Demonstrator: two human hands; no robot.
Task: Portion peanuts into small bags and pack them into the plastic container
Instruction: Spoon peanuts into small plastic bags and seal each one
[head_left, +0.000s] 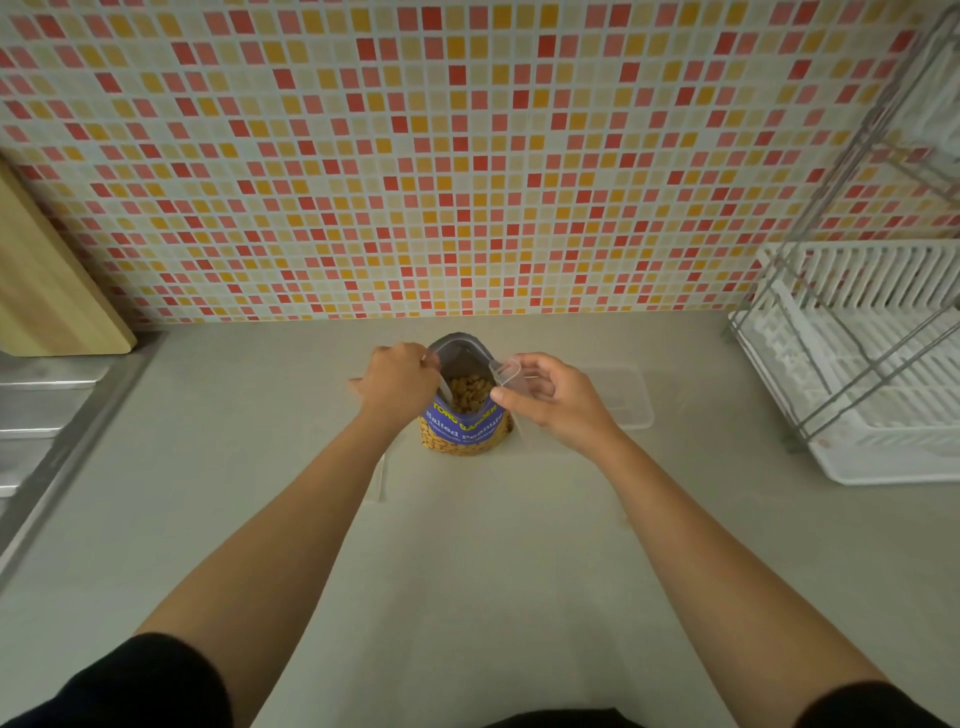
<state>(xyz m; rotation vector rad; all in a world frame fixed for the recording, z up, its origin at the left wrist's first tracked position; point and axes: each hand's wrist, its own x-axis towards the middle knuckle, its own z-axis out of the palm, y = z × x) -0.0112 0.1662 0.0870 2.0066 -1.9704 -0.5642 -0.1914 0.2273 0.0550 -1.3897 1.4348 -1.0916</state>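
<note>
**Two grips, one clean dip**

The left hand (400, 382) pinches the left rim of the upright blue-and-yellow foil peanut pouch (465, 428), pulling its mouth wide. The right hand (558, 402) grips a small clear plastic scoop (506, 371) at the right rim. It would be best to hold the pouch steady and dip straight into the peanuts (467, 389). The clear rectangular plastic container (631, 402) waits just right, on the grey counter (467, 561).

The bag (464, 422) stands on the counter (467, 571) between the hands, with peanuts (469, 391) in it. The left hand (400, 384) grips its left rim. The right hand (558, 402) holds a scoop (506, 375) at its right rim. The container (631, 410) lies just right of the right hand, and the rack (878, 384) stands farther right. The board (47, 280) and the sink (31, 415) lie well left of the left hand.
</note>
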